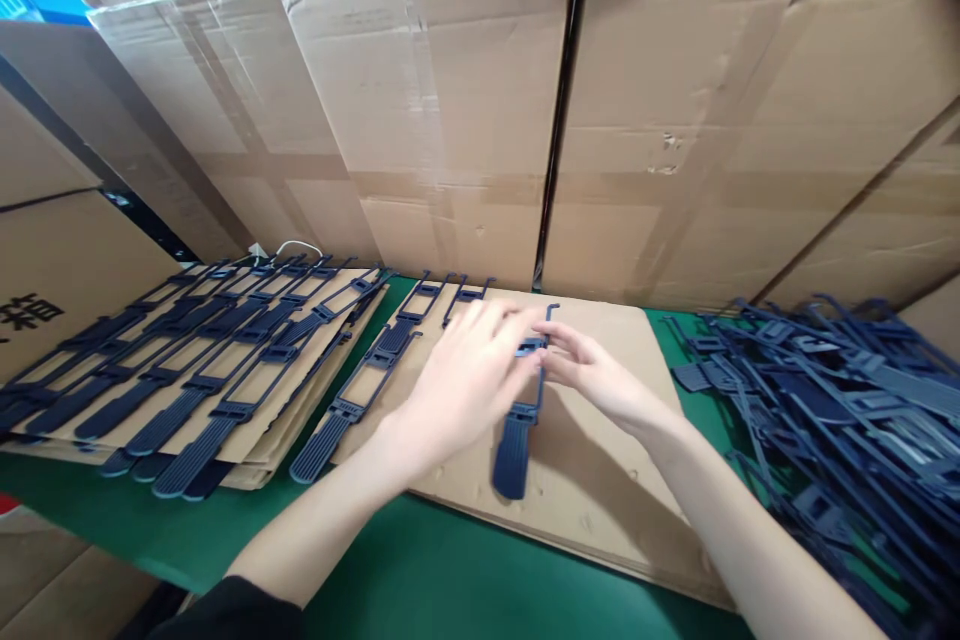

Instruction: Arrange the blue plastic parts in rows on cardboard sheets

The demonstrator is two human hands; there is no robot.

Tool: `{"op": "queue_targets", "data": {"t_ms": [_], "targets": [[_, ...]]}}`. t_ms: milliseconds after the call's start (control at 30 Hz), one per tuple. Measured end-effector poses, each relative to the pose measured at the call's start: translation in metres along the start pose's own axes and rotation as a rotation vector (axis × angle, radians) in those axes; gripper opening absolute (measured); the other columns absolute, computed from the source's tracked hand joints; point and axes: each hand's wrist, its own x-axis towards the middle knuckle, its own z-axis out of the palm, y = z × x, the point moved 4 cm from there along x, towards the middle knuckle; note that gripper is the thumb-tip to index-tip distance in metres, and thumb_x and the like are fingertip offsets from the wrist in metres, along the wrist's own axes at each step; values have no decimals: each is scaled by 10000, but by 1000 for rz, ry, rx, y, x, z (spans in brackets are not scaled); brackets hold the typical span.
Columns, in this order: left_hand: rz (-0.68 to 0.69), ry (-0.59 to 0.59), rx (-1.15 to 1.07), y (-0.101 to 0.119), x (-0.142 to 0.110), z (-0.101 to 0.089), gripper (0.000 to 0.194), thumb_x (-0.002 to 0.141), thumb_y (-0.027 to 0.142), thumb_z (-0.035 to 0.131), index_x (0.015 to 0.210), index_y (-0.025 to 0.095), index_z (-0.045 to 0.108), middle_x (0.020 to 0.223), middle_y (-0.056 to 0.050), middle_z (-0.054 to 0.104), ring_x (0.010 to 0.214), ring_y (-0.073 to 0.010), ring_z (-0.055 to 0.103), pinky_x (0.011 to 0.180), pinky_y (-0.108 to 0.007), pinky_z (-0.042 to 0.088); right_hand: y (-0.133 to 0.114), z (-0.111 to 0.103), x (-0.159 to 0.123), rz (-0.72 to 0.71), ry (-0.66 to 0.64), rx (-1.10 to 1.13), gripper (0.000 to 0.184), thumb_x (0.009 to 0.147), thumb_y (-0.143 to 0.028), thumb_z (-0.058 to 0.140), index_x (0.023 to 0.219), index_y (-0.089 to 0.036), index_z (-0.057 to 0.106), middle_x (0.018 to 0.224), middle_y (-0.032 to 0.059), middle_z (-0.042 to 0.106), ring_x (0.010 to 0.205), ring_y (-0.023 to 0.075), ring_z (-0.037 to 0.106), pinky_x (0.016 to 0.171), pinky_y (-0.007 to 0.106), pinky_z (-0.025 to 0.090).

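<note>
A long dark blue plastic strap with a ribbed paddle end lies over a brown cardboard sheet. My left hand is closed round its middle buckle part from the left. From the right, my right hand pinches the same part. One or two more blue straps lie side by side on the left part of this sheet.
Stacked cardboard sheets on the left carry a row of several laid-out straps. A loose heap of straps lies at the right on the green table. Tall taped cardboard boxes wall off the back.
</note>
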Motion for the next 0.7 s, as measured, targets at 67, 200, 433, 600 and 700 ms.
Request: {"op": "queue_targets", "data": {"t_ms": [67, 200, 433, 600, 700], "targets": [[10, -93, -23, 17, -13, 1, 460, 894, 299, 492, 1336, 216, 399, 1344, -103, 439, 1251, -249, 399, 1014, -406, 381, -1, 8, -1, -51, -62, 47, 432, 794, -344, 630, 1188, -197, 529, 1253, 110, 547, 1143, 218, 534, 966, 371, 442], [-194, -31, -75, 25, -48, 24, 733, 860, 295, 540, 1467, 242, 132, 1532, -126, 66, 1405, -307, 144, 1080, -477, 311, -6, 16, -6, -37, -83, 131, 366, 801, -327, 632, 1138, -209, 553, 1279, 97, 537, 1101, 207, 565, 961, 381, 445], [-405, 303, -314, 19, -106, 56, 512, 804, 49, 433, 1280, 221, 360, 1528, -74, 132, 1410, -214, 170, 1121, -393, 284, -24, 13, -23, -79, -288, -86, 281, 881, -372, 536, 1102, -206, 589, 1177, 74, 596, 1086, 206, 573, 1002, 416, 416], [-588, 235, -293, -12, -134, 43, 562, 758, 109, 495, 1291, 244, 381, 1442, -69, 357, 1300, -223, 402, 1057, -369, 381, -53, -18, -38, -187, -136, -397, 311, 879, -413, 541, 1131, -241, 597, 1223, 53, 579, 1123, 217, 550, 1004, 410, 417], [-661, 143, -336, -31, -149, 40, 630, 757, 138, 504, 1344, 244, 302, 1367, -66, 455, 1257, -210, 458, 1041, -357, 401, -68, -41, -49, -260, -21, -396, 303, 897, -421, 514, 1118, -237, 606, 1179, 54, 606, 1071, 204, 581, 959, 377, 459]]}}
